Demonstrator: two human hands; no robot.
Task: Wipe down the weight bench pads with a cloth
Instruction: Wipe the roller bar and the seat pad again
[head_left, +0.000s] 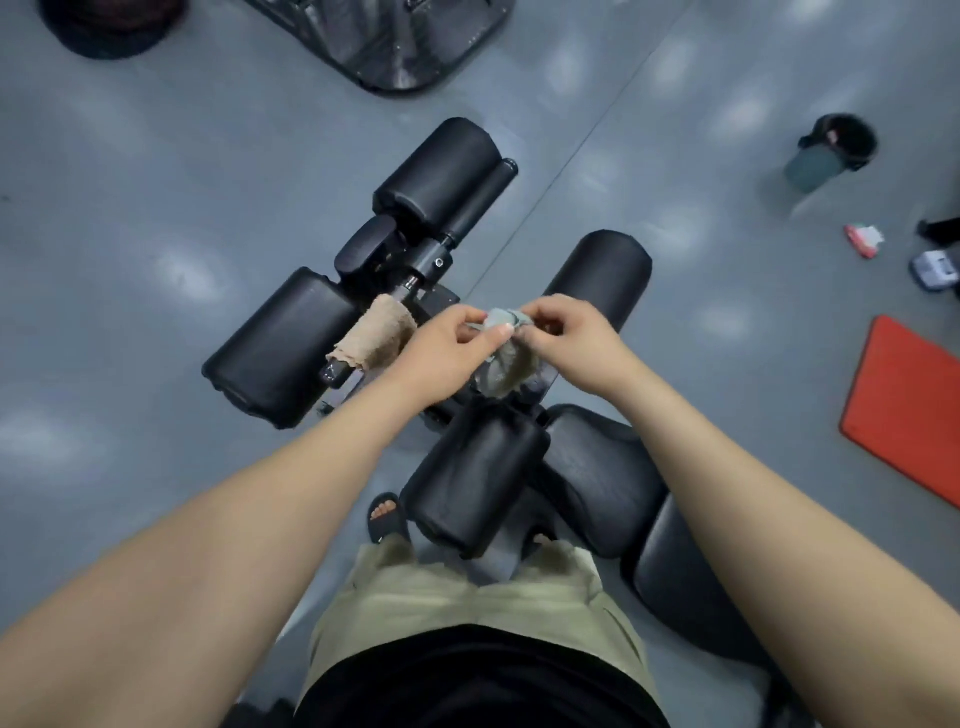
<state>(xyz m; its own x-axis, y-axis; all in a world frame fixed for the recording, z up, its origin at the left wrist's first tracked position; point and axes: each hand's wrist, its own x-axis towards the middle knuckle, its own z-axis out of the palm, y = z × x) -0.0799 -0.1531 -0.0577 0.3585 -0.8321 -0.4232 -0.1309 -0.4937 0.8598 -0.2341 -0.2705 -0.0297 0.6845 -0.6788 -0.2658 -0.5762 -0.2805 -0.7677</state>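
Note:
A black weight bench stands below me with several padded rollers: a far one (441, 171), a left one (280, 348), a right one (602, 275) and a near one (478, 478). Its seat pad (597, 478) lies at the lower right. A grey cloth (501, 358) hangs bunched above the bench's middle. My left hand (452, 343) and my right hand (566, 332) both pinch the cloth's top edge, fingers curled, close together. A second, tan cloth (376, 332) is draped over the bar beside the left roller.
Grey floor surrounds the bench. A red mat (909, 405) lies at the right. A dark-lidded cup (831, 150) and small packets (865, 239) sit at the far right. Another black machine base (395, 41) stands ahead. My sandalled foot (387, 517) is beside the near roller.

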